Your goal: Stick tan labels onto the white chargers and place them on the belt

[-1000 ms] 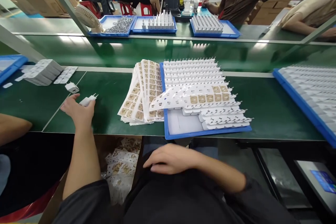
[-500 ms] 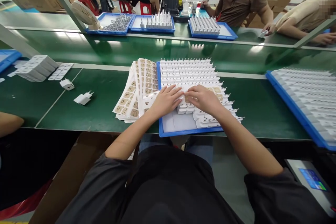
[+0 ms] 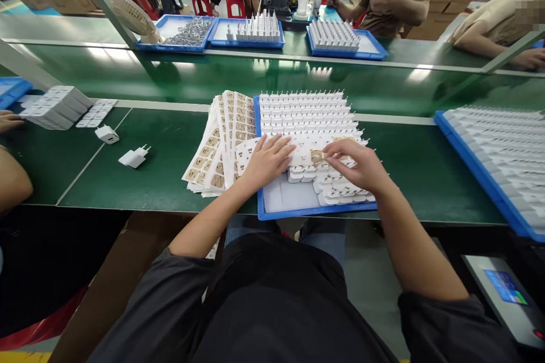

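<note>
The left hand (image 3: 267, 163) lies on the white sheet (image 3: 301, 150), fingers flat and unclenched; just right of them, the right hand (image 3: 361, 163) pinches a tan label (image 3: 316, 156). Beyond the fingers, white plugs (image 3: 304, 110) line the blue tray (image 3: 315, 212).

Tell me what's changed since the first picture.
The left hand let go of the two-pin charger and moved right onto the label sheet. The right hand came forward to the sheet and now pinches a tan label. The blue tray and sheet stack stayed put.
</note>
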`<state>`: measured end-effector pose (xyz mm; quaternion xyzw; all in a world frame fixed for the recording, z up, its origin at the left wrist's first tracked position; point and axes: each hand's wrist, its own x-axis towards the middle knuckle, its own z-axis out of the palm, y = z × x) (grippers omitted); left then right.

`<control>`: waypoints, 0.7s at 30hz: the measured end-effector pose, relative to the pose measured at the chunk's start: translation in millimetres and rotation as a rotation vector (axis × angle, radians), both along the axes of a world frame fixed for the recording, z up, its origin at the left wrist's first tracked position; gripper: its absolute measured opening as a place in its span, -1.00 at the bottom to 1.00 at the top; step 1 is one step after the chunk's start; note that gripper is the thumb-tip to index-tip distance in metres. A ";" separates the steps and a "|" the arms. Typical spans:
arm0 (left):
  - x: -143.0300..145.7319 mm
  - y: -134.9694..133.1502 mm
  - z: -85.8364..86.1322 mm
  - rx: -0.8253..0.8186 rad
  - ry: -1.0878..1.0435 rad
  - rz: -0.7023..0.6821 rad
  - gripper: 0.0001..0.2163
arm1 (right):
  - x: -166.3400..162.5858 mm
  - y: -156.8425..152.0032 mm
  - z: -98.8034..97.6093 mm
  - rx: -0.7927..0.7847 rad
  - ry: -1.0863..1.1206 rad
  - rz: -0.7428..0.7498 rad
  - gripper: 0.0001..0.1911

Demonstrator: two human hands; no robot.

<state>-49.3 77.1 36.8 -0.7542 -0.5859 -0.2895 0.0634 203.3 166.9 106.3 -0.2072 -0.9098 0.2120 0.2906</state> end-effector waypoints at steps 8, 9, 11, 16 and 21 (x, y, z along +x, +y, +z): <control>14.7 -26.2 3.0 0.107 0.140 -0.196 -0.62 | 33.1 -54.6 -8.7 -0.261 0.298 -0.220 -0.97; 17.2 -30.4 0.2 0.087 0.134 -0.191 -0.65 | 34.0 -62.2 -12.1 -0.269 0.307 -0.221 -0.97; 21.8 -37.6 -6.6 0.070 0.100 -0.155 -0.75 | 33.8 -77.3 -19.7 -0.288 0.321 -0.213 -0.98; 27.0 -44.6 -16.9 0.017 0.000 -0.199 -0.89 | 20.2 -109.3 -41.0 -0.381 0.346 -0.156 -0.95; 26.0 -57.9 -18.8 -0.115 -0.696 -0.151 -0.75 | 0.9 -124.8 -58.9 -0.535 0.359 -0.133 -0.98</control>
